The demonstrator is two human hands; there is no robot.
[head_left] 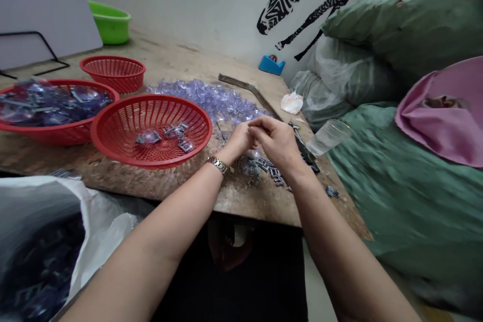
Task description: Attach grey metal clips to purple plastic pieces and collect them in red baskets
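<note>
My left hand (240,141), with a watch (217,163) at its wrist, meets my right hand (277,143) over the front of the wooden table. Both have their fingers curled together around something small that they hide. Beneath and between them lie small dark frame-like parts (277,176) and a few clear pieces (249,167). Just beyond, a pile of clear purplish plastic pieces (211,98) spreads over the tabletop. To the left of my left hand stands a red basket (109,133) holding several clear pieces with dark frames (149,137).
Further left are a heaped red basket (56,136), another red basket (113,73) and a green basin (113,27). A bent metal bar (249,89), tape dispenser (271,64) and tilted glass (328,137) lie rightward. Green sacks (411,196) crowd the right; a white sack (98,231) stands front left.
</note>
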